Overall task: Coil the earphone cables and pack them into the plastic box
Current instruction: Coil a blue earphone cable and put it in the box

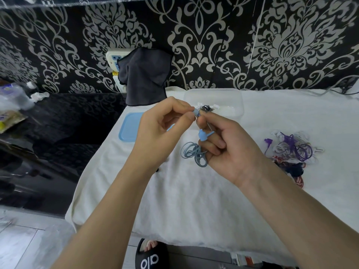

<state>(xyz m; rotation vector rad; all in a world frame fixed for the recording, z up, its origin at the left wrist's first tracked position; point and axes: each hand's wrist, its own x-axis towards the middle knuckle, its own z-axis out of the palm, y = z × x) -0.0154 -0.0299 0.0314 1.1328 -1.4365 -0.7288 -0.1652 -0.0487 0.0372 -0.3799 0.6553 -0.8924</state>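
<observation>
- Risk: the blue coil (194, 154), hanging loose under the right hand (229, 146), could spring open if the curled fingers ease off.
- The left hand (163, 129) pinches an earbud (195, 112), and a hard pull there could tangle the loops.
- The cable is thin, pale blue and unevenly looped, held above the cloth, near side of the clear box (236, 100).
- A tangled pile (291, 148) waits on the right.

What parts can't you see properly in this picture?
Head view only:
- Clear plastic box: its contents are partly hidden behind both hands' fingertips and too small to tell.
- Light blue earphone cable: partly hidden inside the right hand.
- Blue plastic lid: covered partly by the left hand.
- Tangled purple, white and red cables: count unclear.
</observation>
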